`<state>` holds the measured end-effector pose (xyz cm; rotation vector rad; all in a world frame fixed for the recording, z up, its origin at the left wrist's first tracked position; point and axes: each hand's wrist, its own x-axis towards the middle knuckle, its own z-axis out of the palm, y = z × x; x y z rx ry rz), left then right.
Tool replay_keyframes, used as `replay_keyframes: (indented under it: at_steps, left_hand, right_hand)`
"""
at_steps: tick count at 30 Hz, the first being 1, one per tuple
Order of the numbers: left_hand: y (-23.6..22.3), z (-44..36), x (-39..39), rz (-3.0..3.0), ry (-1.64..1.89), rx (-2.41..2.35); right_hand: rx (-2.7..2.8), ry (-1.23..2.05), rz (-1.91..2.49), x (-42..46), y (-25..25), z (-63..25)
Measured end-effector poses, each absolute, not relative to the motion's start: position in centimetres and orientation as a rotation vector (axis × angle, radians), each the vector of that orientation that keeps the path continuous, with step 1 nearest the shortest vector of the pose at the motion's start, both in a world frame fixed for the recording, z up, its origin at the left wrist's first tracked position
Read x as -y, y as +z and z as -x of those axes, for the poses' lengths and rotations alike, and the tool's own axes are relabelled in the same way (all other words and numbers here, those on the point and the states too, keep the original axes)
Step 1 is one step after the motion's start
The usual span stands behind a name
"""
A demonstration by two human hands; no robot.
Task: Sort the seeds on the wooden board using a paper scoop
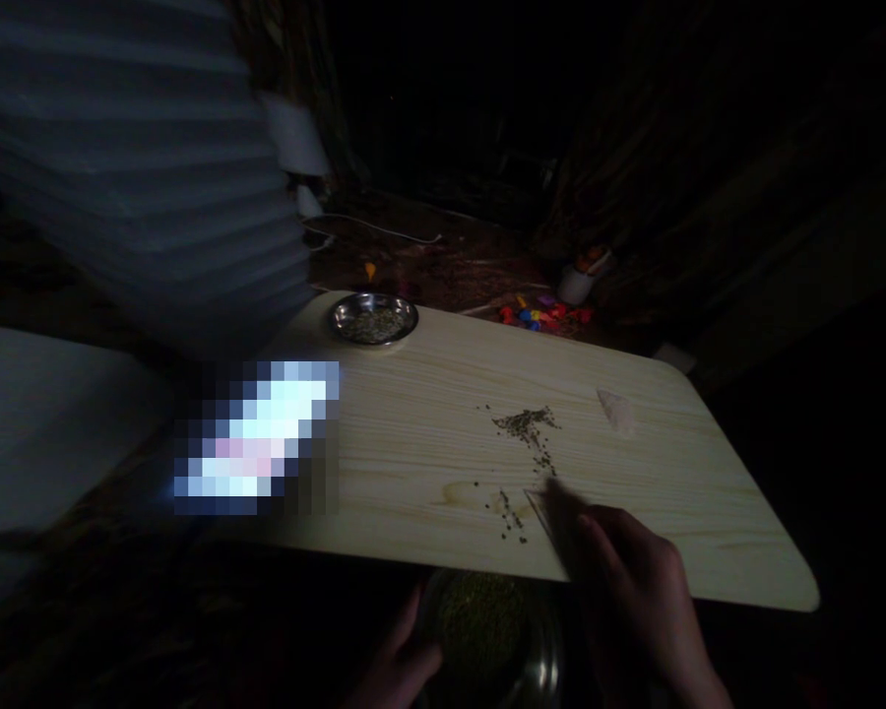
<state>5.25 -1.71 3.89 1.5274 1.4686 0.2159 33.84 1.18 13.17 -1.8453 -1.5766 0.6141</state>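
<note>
Below the table's near edge, my left hand [403, 655] grips the side of a round steel bowl [550, 660], which holds a heap of small greenish grains [479, 620]. Over the near edge, my right hand [646, 571] is closed around a thin flat piece [565, 527] that looks like card; its material is hard to make out in the dim light. Its far edge meets the tabletop beside loose dark grains [528, 423]. More grains trail toward the near edge, just left of the flat piece.
The pale wooden table [428, 443] has rounded corners. A shallow steel dish [373, 320] with pale bits stands at its far left. A small pale scrap [616, 409] lies on the right. Bright pixelation covers the left end. Colourful small items [542, 315] lie on the floor beyond.
</note>
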Motion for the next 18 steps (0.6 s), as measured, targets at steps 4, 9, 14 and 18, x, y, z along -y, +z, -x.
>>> replay_keyframes:
  at_steps: [4,9,14,18]
  left_hand:
    - [4.4,-5.2,1.6,-1.647,0.179,-1.557]
    - [4.7,-5.1,1.5,-1.627,0.235,-1.605]
    - [4.3,-5.1,1.7,-1.541,0.276,-1.506]
    - [4.2,-5.1,1.7,-1.600,0.227,-1.569]
  right_hand:
    - [1.535,0.617,1.863,-0.4,12.9,-33.7]
    - [1.478,0.566,1.882,0.3,12.6,-34.3]
    - [1.429,0.530,1.941,0.6,12.4,-35.6]
    - [1.482,0.568,1.944,0.9,12.2,-35.4]
